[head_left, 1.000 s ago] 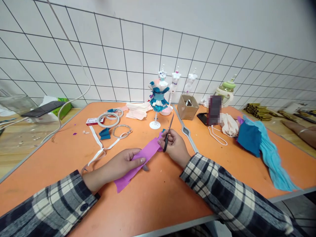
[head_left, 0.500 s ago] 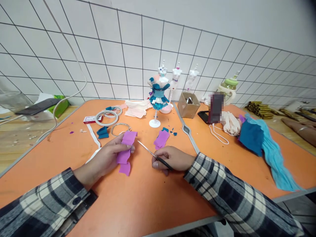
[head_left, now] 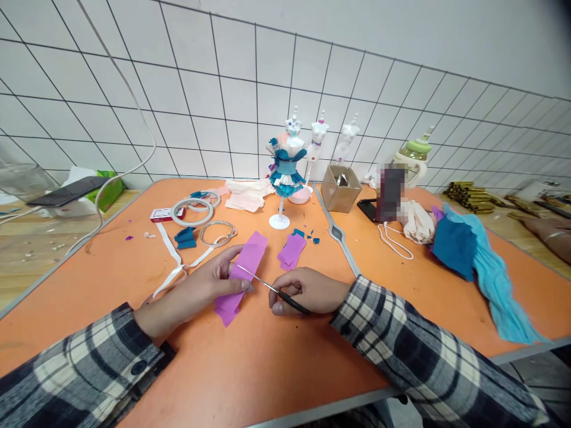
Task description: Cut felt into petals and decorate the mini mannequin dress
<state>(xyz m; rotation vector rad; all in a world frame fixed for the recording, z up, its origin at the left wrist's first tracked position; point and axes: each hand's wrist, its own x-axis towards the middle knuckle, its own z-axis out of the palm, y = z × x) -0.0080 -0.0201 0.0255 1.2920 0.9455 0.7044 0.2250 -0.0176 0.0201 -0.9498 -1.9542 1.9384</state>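
A strip of purple crepe paper (head_left: 253, 252) is pinched in my left hand (head_left: 218, 276), its upper end pointing away from me and a loose lower end hanging below my fingers. My right hand (head_left: 307, 290) is closed round the dark handles of a pair of scissors (head_left: 288, 299). Their thin metal blades reach left to the strip, with the tip lying at its middle; I cannot tell whether they cut into it. Cut purple paper pieces (head_left: 292, 252) lie on the orange table just beyond my right hand, with small blue scraps (head_left: 316, 241) beside them.
A dress-form stand (head_left: 281, 222) wears a blue ruffled paper dress. Behind it are two bare forms and a cardboard box (head_left: 341, 188). Tape rolls (head_left: 191, 212) lie at left. Blue crepe paper (head_left: 457, 245) and a phone (head_left: 392, 191) are at right, with another person's hand (head_left: 548, 235) at the edge.
My left hand has moved slightly right and tilted the purple strip straighter. The scissors in my right hand have come left and now meet the strip.
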